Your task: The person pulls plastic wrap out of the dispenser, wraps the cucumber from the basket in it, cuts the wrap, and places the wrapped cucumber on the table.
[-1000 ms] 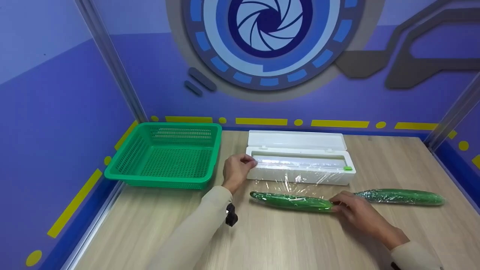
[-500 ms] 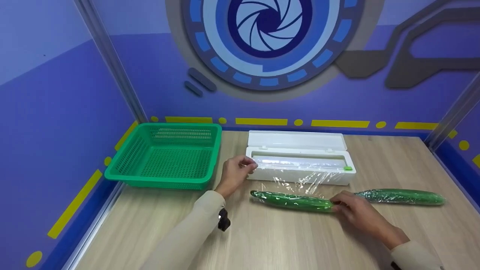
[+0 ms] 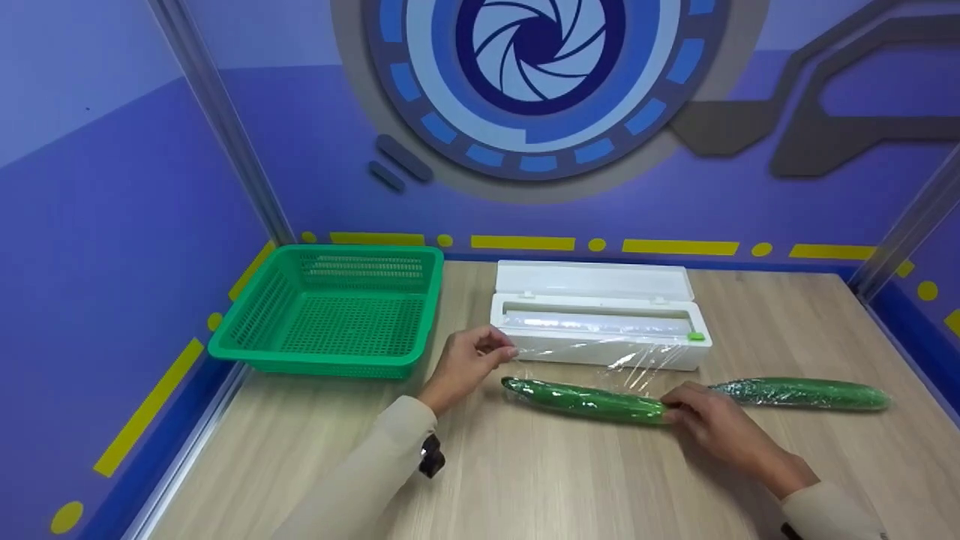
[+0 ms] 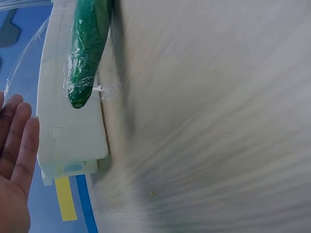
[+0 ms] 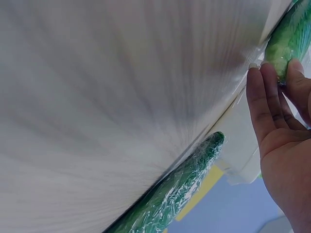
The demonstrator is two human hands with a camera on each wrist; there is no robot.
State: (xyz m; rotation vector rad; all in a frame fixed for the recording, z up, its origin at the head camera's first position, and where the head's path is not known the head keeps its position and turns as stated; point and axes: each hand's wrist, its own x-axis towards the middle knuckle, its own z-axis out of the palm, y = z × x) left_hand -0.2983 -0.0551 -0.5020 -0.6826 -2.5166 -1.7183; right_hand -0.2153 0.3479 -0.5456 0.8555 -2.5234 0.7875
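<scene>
My left hand (image 3: pixel 463 366) pinches the edge of a sheet of clear plastic wrap (image 3: pixel 634 361) between thumb and fingers, just left of a white wrap dispenser box (image 3: pixel 691 355). Stretched film runs from there across the box front toward a cucumber (image 3: pixel 581 399). This cucumber lies wrapped in film in front of the box, its dark tip to the left. At its right end, my right hand (image 3: pixel 724 435) holds it between thumb and fingers, also seen gripping the pale cucumber end (image 5: pixel 282 53) in the right wrist view.
A second film-wrapped cucumber (image 3: pixel 817 394) lies on the right, beyond my right hand. On the left stands a green perforated basket (image 3: pixel 322 361). The box's lid (image 3: pixel 592 280) is raised, with a film roll (image 3: pixel 600 323) inside. Blue-purple walls (image 3: pixel 300 165) bound the table.
My left hand has moved down from the box's upper left edge toward the table, drawing the plastic wrap's edge with it. My right hand and the cucumber stay almost in place.
</scene>
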